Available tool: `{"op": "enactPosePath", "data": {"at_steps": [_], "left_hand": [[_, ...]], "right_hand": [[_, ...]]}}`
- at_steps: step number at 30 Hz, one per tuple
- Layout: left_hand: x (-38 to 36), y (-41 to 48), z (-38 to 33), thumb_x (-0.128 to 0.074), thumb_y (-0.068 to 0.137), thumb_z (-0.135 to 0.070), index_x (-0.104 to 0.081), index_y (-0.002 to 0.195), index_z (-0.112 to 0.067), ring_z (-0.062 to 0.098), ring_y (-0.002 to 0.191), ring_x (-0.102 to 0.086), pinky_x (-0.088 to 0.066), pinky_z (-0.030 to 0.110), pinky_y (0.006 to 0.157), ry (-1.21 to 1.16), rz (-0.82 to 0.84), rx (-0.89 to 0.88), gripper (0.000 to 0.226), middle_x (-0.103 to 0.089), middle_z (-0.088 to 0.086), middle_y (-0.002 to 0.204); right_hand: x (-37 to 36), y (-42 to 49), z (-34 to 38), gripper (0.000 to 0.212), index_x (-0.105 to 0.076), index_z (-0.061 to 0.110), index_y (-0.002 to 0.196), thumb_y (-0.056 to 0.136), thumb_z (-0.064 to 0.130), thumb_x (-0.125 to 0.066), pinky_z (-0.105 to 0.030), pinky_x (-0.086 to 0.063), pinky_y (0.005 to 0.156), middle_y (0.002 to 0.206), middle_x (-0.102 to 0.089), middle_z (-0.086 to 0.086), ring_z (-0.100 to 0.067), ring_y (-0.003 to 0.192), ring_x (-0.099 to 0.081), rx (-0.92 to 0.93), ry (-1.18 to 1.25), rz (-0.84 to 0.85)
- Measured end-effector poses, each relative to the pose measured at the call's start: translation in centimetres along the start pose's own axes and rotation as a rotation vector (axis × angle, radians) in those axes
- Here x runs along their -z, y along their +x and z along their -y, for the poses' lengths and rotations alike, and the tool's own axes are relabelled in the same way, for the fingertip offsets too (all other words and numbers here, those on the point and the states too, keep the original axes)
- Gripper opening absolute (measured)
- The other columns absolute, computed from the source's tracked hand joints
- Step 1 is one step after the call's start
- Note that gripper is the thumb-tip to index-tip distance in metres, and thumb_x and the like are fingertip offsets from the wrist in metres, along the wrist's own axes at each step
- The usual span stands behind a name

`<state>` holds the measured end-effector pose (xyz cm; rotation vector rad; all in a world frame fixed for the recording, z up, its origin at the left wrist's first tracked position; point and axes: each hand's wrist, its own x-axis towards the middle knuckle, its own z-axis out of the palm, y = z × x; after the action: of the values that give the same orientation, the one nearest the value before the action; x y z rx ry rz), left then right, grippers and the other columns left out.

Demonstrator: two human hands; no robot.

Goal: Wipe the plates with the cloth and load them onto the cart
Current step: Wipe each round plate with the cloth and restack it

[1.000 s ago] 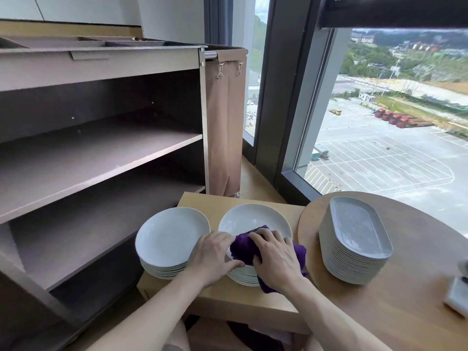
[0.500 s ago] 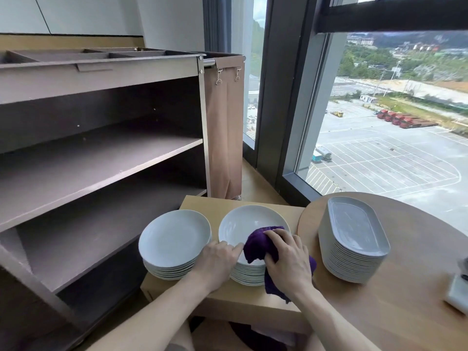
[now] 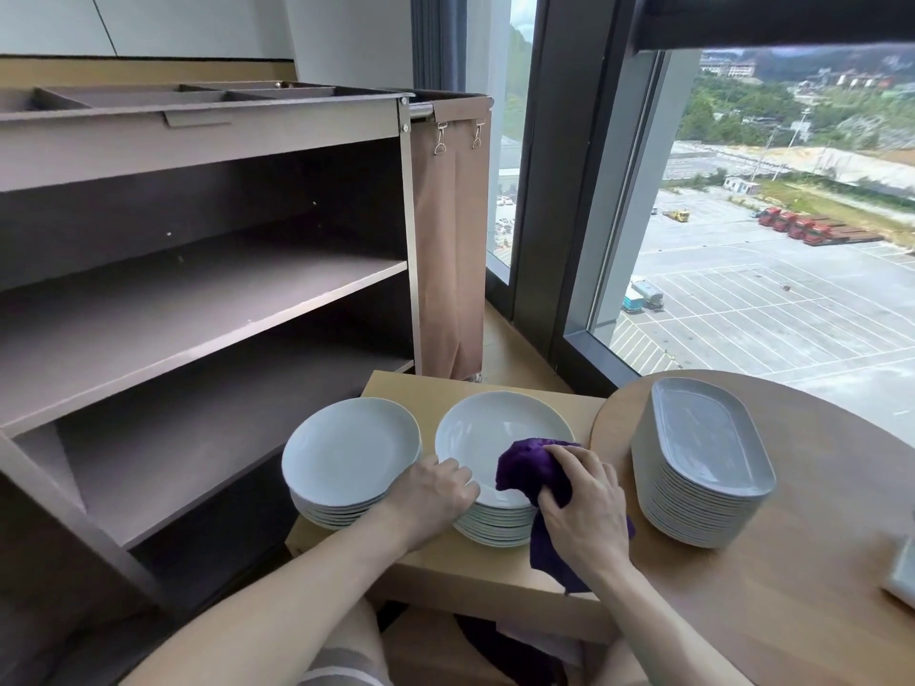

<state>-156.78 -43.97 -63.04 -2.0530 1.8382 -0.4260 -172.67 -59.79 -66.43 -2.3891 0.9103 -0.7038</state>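
From the head camera, the right hand (image 3: pixel 586 507) was closed round a bunched purple cloth (image 3: pixel 527 467), pressing it onto the near right part of the top plate (image 3: pixel 500 428) of the middle stack, with a loose end of the cloth hanging down past the plates over the edge of the small wooden table (image 3: pixel 445 396). The left hand (image 3: pixel 435 492) had its fingers curled on the near left rim of that same top plate, holding it. Just to the left, touching or nearly touching, stood a second stack of round plates (image 3: pixel 346 453) on the same small table. A stack of oval plates (image 3: pixel 708 438) sat apart on the round table (image 3: pixel 817 576) at the right. The cart (image 3: pixel 198 299) stood to the left with its two shelves open toward the person and no plates on them, and a brown bag (image 3: pixel 450 240) hung from its right end beside the window (image 3: pixel 772 269).
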Motion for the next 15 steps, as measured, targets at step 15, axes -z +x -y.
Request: {"op": "enactPosePath", "data": {"at_steps": [15], "left_hand": [[0.4,0.1,0.7,-0.041,0.086,0.014,-0.048,0.124,-0.007,0.028,0.094,-0.051,-0.040,0.037,0.060,-0.268,-0.044,0.001,0.044,-0.049,0.012,0.114]], "right_hand": [[0.5,0.2,1.6,0.054,-0.062,0.025,0.137,0.085,0.015,-0.072,-0.046,-0.044,0.098,0.135,-0.060,0.005,-0.026,0.116,-0.050,0.094,0.017,-0.026]]}}
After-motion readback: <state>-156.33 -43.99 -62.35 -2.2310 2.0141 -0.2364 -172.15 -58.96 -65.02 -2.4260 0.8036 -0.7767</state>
